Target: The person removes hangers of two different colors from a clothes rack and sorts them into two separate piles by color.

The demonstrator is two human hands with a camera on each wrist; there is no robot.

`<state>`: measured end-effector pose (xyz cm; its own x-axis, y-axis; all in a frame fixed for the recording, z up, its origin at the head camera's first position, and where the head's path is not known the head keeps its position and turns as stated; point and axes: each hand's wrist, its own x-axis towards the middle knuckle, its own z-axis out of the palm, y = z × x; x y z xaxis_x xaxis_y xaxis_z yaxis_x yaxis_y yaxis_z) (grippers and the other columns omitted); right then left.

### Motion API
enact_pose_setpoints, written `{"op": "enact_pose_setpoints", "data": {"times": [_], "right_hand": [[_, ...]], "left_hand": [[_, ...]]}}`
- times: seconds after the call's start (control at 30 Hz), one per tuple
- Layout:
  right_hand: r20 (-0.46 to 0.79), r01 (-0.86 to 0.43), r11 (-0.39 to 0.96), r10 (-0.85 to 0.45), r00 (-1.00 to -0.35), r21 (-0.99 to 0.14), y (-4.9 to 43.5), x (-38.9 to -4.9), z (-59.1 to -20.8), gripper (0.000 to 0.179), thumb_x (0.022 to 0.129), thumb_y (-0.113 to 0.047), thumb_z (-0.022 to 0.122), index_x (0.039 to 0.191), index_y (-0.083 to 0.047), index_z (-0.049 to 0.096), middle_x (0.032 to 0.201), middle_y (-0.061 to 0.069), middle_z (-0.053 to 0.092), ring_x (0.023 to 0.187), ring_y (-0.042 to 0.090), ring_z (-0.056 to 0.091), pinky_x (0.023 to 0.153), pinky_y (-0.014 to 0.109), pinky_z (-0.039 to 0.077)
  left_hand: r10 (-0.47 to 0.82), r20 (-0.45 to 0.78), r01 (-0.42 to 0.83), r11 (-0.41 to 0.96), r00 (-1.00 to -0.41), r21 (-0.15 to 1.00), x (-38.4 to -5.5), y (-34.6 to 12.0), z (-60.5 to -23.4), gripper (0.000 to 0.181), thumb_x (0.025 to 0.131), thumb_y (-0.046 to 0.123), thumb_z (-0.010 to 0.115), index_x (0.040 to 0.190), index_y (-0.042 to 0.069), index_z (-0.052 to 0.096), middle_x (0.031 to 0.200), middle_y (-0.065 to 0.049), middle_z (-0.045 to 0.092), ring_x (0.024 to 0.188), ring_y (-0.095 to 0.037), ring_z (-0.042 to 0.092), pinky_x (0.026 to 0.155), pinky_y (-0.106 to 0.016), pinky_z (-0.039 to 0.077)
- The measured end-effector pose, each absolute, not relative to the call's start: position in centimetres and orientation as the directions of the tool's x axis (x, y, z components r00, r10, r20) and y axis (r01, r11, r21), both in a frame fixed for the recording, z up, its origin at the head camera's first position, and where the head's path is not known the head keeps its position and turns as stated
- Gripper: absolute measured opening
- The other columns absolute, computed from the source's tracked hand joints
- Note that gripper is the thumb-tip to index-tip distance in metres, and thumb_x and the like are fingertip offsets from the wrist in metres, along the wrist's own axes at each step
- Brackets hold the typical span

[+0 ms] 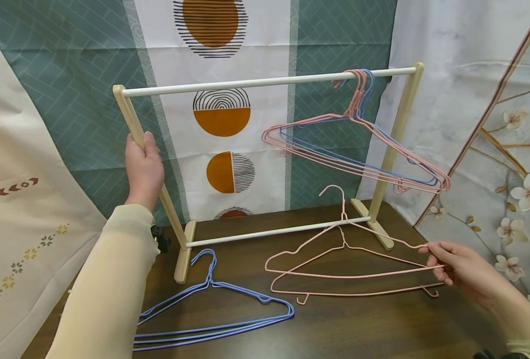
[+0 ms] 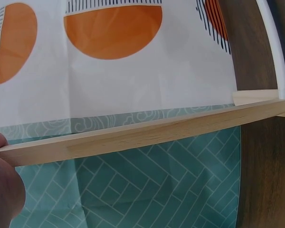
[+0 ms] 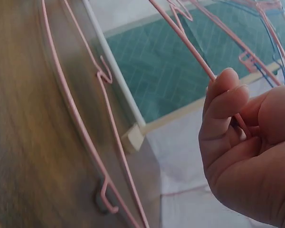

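Observation:
My left hand [image 1: 144, 167] grips the left wooden post [image 1: 171, 214] of a clothes rack, whose white top rail [image 1: 229, 84] runs across the view. In the right wrist view, the fingers of my right hand [image 3: 242, 142] pinch a pink wire hanger [image 3: 190, 45] at one end. That hanger is raised, its hook upward and in front of the lower white rail [image 1: 274, 232]. Behind and below it, a second pink hanger [image 1: 307, 263] lies on the table. Several pink hangers [image 1: 312, 119] and a blue hanger [image 1: 367, 94] hang together near the rail's right end.
A stack of blue hangers [image 1: 247, 288] lies on the brown table [image 1: 337, 329] at the front left. The rack's right post [image 1: 397, 127] and foot [image 1: 373, 224] stand near the flowered curtain [image 1: 512, 199]. A patterned cloth [image 1: 269, 184] hangs behind the rack.

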<state>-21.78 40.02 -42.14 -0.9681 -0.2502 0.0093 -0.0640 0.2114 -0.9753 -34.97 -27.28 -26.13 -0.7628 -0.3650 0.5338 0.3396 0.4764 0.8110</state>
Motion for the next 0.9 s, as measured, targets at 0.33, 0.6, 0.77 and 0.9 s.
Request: {"op": "enact_pose_setpoints", "data": {"times": [0.33, 0.6, 0.77, 0.9], "right_hand": [[-0.135, 0.061, 0.267, -0.266, -0.955, -0.962, 41.7, -21.5, -43.6, 0.033, 0.124, -0.022, 0.038, 0.123, -0.022, 0.071, 0.089, -0.001, 0.064, 0.063, 0.006, 0.057, 0.056, 0.024, 0.049], [-0.185, 0.097, 0.286, -0.301, -0.935, -0.953, 42.6, -21.4, -44.8, 0.035, 0.124, -0.018, 0.035, 0.123, -0.016, 0.07, 0.085, -0.002, 0.063, 0.061, 0.005, 0.054, 0.052, 0.027, 0.037], [-0.228, 0.135, 0.295, -0.308, -0.924, -0.946, 43.2, -21.4, -45.2, 0.036, 0.124, -0.018, 0.035, 0.124, -0.011, 0.07, 0.086, -0.003, 0.062, 0.062, 0.005, 0.054, 0.053, 0.028, 0.034], [-0.253, 0.154, 0.297, -0.331, -0.909, -0.942, 43.6, -21.3, -45.4, 0.038, 0.123, -0.017, 0.035, 0.128, -0.003, 0.07, 0.088, -0.003, 0.061, 0.063, 0.005, 0.055, 0.055, 0.025, 0.04]], "left_hand": [[-0.362, 0.535, 0.344, 0.472, -0.763, 0.811, -34.9, -27.4, -26.2, 0.05, 0.118, 0.056, 0.033, 0.143, 0.014, 0.043, 0.101, 0.001, 0.044, 0.072, -0.019, 0.041, 0.064, -0.031, 0.039], [-0.364, 0.54, 0.344, 0.479, -0.759, 0.807, -34.9, -27.4, -26.4, 0.055, 0.117, 0.059, 0.032, 0.145, 0.013, 0.043, 0.102, 0.002, 0.045, 0.074, -0.018, 0.041, 0.065, -0.031, 0.039], [-0.366, 0.539, 0.344, 0.479, -0.758, 0.808, -35.0, -27.4, -26.3, 0.054, 0.117, 0.059, 0.032, 0.145, 0.014, 0.042, 0.102, 0.002, 0.044, 0.074, -0.018, 0.041, 0.065, -0.03, 0.039], [-0.364, 0.542, 0.348, 0.477, -0.758, 0.807, -35.0, -27.3, -26.2, 0.054, 0.117, 0.059, 0.032, 0.145, 0.013, 0.042, 0.102, 0.002, 0.044, 0.074, -0.018, 0.041, 0.065, -0.031, 0.038]]}}
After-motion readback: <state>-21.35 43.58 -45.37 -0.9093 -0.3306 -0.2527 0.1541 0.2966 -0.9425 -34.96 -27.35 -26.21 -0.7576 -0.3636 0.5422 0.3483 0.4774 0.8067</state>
